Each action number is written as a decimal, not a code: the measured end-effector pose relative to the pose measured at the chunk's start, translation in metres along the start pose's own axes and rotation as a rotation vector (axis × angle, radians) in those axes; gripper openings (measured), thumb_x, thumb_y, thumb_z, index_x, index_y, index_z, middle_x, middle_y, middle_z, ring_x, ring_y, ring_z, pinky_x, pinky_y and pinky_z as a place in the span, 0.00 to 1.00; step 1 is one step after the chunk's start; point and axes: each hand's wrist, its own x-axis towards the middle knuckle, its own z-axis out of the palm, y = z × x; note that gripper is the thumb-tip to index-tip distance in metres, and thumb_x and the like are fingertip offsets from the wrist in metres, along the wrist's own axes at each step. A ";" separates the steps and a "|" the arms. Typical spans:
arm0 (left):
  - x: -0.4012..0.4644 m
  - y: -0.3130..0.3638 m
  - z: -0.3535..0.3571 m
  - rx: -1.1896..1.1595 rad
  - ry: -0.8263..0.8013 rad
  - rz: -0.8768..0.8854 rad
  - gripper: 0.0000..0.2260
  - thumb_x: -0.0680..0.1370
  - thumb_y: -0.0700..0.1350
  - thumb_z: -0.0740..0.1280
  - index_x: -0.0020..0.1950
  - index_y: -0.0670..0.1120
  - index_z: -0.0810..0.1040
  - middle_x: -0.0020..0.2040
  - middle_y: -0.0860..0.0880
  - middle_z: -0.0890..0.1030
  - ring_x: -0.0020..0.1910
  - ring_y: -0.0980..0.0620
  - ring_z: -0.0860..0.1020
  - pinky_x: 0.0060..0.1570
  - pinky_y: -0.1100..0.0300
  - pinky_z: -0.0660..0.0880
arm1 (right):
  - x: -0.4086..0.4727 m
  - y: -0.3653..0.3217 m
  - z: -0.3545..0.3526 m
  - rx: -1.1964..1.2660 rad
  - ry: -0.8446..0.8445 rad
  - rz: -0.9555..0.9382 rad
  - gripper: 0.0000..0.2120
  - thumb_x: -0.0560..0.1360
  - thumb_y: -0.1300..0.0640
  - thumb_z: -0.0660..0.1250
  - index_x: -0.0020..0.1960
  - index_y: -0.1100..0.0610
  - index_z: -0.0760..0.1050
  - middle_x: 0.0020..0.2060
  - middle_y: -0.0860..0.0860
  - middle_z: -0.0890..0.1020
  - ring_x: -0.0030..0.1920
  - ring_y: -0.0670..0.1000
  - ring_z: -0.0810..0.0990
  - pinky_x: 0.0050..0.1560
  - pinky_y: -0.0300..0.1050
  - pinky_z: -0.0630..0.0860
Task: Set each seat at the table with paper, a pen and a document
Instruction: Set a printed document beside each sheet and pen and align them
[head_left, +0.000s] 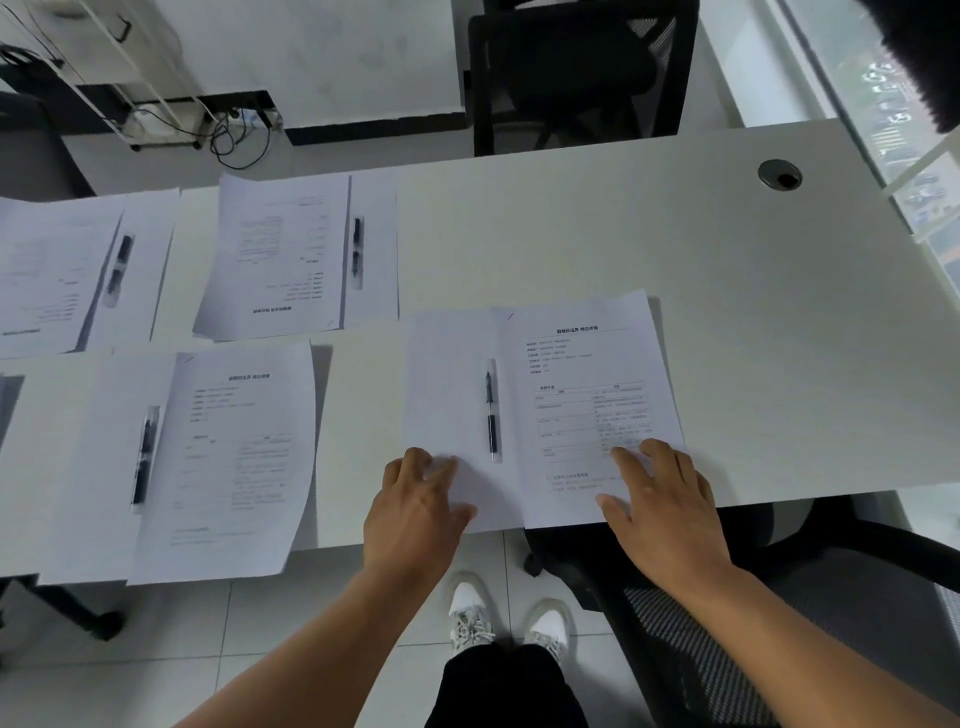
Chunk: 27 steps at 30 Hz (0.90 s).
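1. Left hand (415, 512) lies flat, fingers spread, on the blank paper (452, 395) at the surface's (727, 322) near edge.
2. Right hand (662, 512) presses spread fingers on the printed document (587, 395), overlapping the paper's right side.
3. The black pen (491, 410) lies on the paper, between both hands.

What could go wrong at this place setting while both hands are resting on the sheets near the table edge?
The blank paper and document overhang the table edge, so a nudge from the left hand or right hand might slide them off. The pen lies loose on the paper and could roll if it shifts.
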 end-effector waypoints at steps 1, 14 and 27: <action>0.001 0.000 0.000 0.004 -0.001 0.001 0.28 0.83 0.61 0.70 0.82 0.56 0.71 0.76 0.53 0.68 0.77 0.50 0.66 0.58 0.54 0.81 | 0.000 0.000 0.000 0.003 0.000 0.002 0.30 0.79 0.43 0.71 0.76 0.55 0.73 0.72 0.56 0.71 0.72 0.59 0.71 0.70 0.61 0.75; 0.002 -0.002 -0.001 0.006 0.001 0.015 0.27 0.83 0.60 0.70 0.81 0.57 0.71 0.76 0.53 0.68 0.76 0.50 0.66 0.58 0.54 0.80 | 0.006 -0.001 -0.001 0.008 -0.024 0.016 0.30 0.80 0.42 0.69 0.78 0.54 0.72 0.73 0.56 0.70 0.73 0.59 0.70 0.72 0.61 0.73; 0.003 -0.002 0.001 0.009 -0.001 0.003 0.27 0.82 0.61 0.70 0.81 0.57 0.71 0.76 0.53 0.67 0.77 0.50 0.66 0.58 0.53 0.81 | 0.006 0.000 -0.002 -0.002 -0.021 0.011 0.30 0.80 0.42 0.69 0.78 0.54 0.72 0.72 0.55 0.70 0.73 0.58 0.70 0.71 0.60 0.74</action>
